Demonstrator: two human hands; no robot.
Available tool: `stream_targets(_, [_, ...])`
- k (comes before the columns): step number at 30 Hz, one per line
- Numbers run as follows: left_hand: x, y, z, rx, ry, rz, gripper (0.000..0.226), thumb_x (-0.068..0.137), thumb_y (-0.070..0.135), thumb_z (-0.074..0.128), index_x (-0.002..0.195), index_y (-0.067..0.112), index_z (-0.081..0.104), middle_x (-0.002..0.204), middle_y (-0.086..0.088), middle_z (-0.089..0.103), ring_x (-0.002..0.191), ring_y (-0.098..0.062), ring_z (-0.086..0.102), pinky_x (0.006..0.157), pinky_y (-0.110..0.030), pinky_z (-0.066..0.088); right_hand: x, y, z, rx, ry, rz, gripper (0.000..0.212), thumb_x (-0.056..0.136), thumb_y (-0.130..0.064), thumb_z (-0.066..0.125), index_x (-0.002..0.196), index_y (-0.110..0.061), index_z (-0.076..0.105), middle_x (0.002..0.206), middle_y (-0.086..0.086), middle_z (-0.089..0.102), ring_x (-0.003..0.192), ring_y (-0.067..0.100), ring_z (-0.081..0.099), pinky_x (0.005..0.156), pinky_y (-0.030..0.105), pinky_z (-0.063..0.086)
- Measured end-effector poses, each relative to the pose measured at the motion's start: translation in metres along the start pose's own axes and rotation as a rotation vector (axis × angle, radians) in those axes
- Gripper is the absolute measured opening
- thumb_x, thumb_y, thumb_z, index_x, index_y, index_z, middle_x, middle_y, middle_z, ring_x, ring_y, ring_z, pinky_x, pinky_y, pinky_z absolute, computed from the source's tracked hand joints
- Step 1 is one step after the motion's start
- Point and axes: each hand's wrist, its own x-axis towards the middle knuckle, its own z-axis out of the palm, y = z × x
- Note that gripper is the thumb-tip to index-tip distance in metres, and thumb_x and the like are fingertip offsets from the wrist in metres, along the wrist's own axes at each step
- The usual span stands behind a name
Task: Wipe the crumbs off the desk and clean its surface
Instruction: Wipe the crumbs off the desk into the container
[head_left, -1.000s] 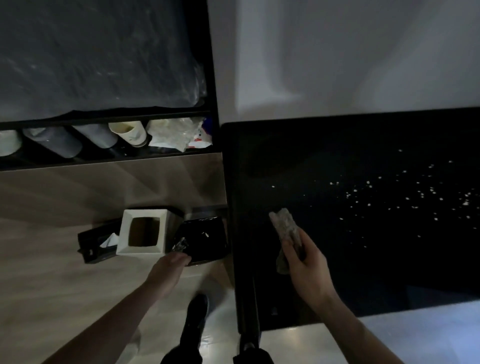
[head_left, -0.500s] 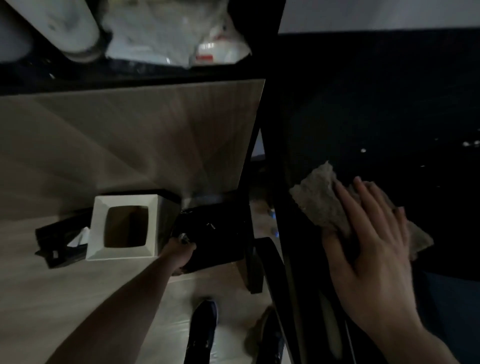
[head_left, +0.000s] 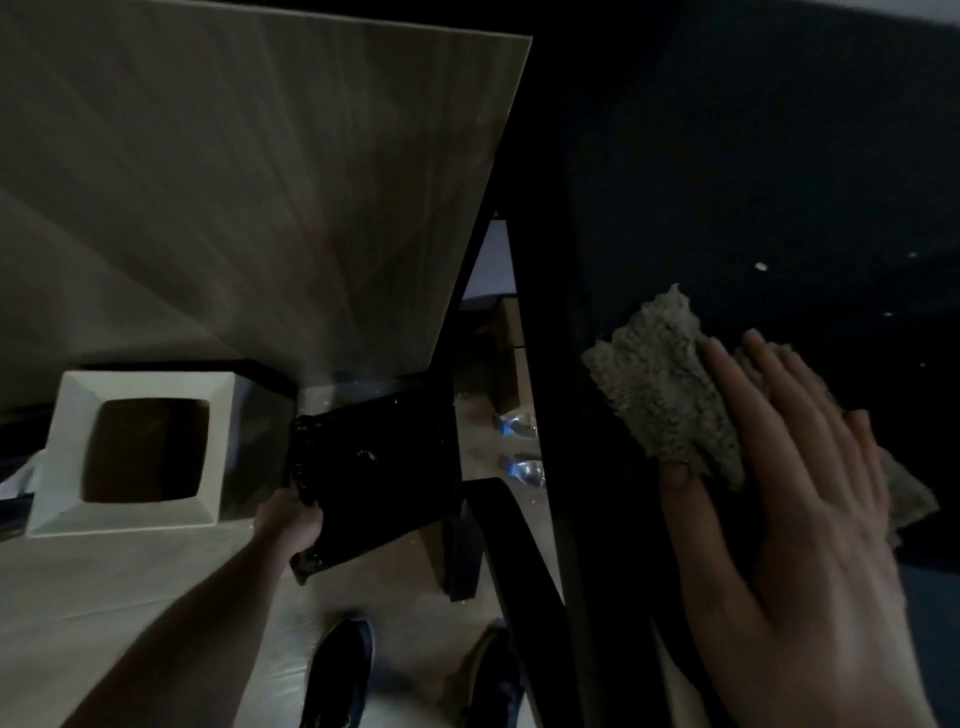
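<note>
Right hand (head_left: 795, 499) flat on cloth (head_left: 670, 384), fingers straight, pressing it to dark desk (head_left: 727, 156) near left edge. Left hand (head_left: 291, 519) curled round rim of black bin (head_left: 379, 478) below that edge. Scattered crumbs (head_left: 761, 266) beyond cloth. Cloth judged soft, light, limp; likely to bunch unless held under a spread palm. Bin judged light; rim grip adequate.

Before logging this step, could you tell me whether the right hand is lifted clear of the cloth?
No, the right hand presses flat on the cloth.
</note>
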Motion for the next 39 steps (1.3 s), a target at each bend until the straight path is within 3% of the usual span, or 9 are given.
stream_targets(2, [-0.016,0.003,-0.008,0.028,0.020,0.028,0.015,0.086,0.016,0.062,0.082,0.006,0.073,0.076,-0.014,0.071,0.072,-0.033,0.069,0.063,-0.036,0.057,0.000,-0.001,-0.002,-0.002,-0.030,0.007,0.069,0.095,-0.049,0.043,0.161,-0.034,0.033,0.170,-0.010,0.029,0.160,0.009,0.016,0.131,0.033,0.000])
stream_targets(7, [-0.074,0.013,-0.043,0.095,0.054,0.075,0.019,0.086,0.012,0.060,0.092,0.001,0.074,0.088,-0.021,0.074,0.084,-0.039,0.070,0.062,-0.034,0.051,-0.001,-0.009,-0.019,0.056,-0.153,0.049,0.073,0.096,-0.057,0.039,0.164,-0.045,0.014,0.174,-0.014,0.009,0.160,0.002,-0.005,0.129,0.030,-0.013])
stream_targets(10, [-0.116,0.019,-0.067,0.148,0.113,0.095,0.023,0.089,0.014,0.060,0.098,-0.002,0.074,0.096,-0.024,0.074,0.092,-0.042,0.071,0.066,-0.035,0.050,-0.009,-0.010,-0.029,0.058,-0.160,0.094,0.068,0.102,-0.053,0.044,0.163,-0.048,0.012,0.175,-0.014,0.005,0.160,0.003,-0.012,0.130,0.042,-0.009])
stream_targets(14, [-0.177,0.026,-0.105,0.178,0.165,0.126,0.024,0.090,0.014,0.059,0.102,-0.003,0.069,0.099,-0.028,0.073,0.093,-0.045,0.070,0.072,-0.042,0.054,-0.021,-0.005,-0.031,0.083,-0.134,0.078,0.056,0.107,-0.033,0.048,0.160,-0.042,0.033,0.170,-0.015,0.023,0.161,0.005,0.006,0.131,0.054,0.016])
stream_targets(18, [-0.224,0.026,-0.139,0.213,0.166,0.201,0.014,0.090,0.014,0.058,0.092,0.005,0.068,0.094,-0.025,0.074,0.088,-0.043,0.070,0.065,-0.037,0.048,-0.007,0.001,-0.056,0.251,-0.146,0.088,0.053,0.106,-0.014,0.051,0.152,-0.041,0.048,0.160,-0.023,0.042,0.151,0.000,0.035,0.119,0.042,0.044])
stream_targets(20, [-0.241,0.025,-0.151,0.237,0.159,0.217,0.014,0.092,0.017,0.056,0.081,0.013,0.063,0.089,-0.020,0.074,0.084,-0.040,0.070,0.062,-0.035,0.044,0.015,0.007,-0.077,0.357,-0.084,0.095,0.057,0.102,-0.003,0.054,0.150,-0.033,0.053,0.153,-0.014,0.054,0.141,0.005,0.051,0.114,0.034,0.049])
stream_targets(25, [-0.273,0.019,-0.164,0.220,0.150,0.200,0.017,0.092,0.020,0.059,0.079,0.010,0.066,0.068,-0.005,0.062,0.062,-0.026,0.059,0.052,-0.032,0.040,0.106,0.026,-0.092,0.349,0.076,0.054,0.052,0.098,0.001,0.054,0.147,-0.016,0.059,0.148,0.004,0.060,0.137,0.018,0.055,0.117,0.021,0.038])
stream_targets(31, [-0.311,0.008,-0.143,0.189,0.147,0.131,0.026,0.091,0.017,0.059,0.066,0.015,0.055,0.060,-0.004,0.059,0.057,-0.025,0.059,0.046,-0.029,0.036,0.149,0.040,-0.037,0.022,-0.269,-0.052,0.054,0.104,-0.020,0.048,0.157,-0.027,0.043,0.165,0.007,0.040,0.155,0.039,0.029,0.128,0.055,0.019])
stream_targets(39, [-0.364,-0.008,-0.105,0.131,0.191,0.079,0.013,0.085,0.017,0.063,0.079,0.013,0.073,0.079,-0.021,0.075,0.081,-0.042,0.072,0.058,-0.034,0.045,0.034,0.053,-0.042,0.127,-0.188,-0.202,0.052,0.104,-0.020,0.051,0.155,-0.030,0.046,0.168,-0.004,0.036,0.159,0.018,0.024,0.130,0.050,0.020])
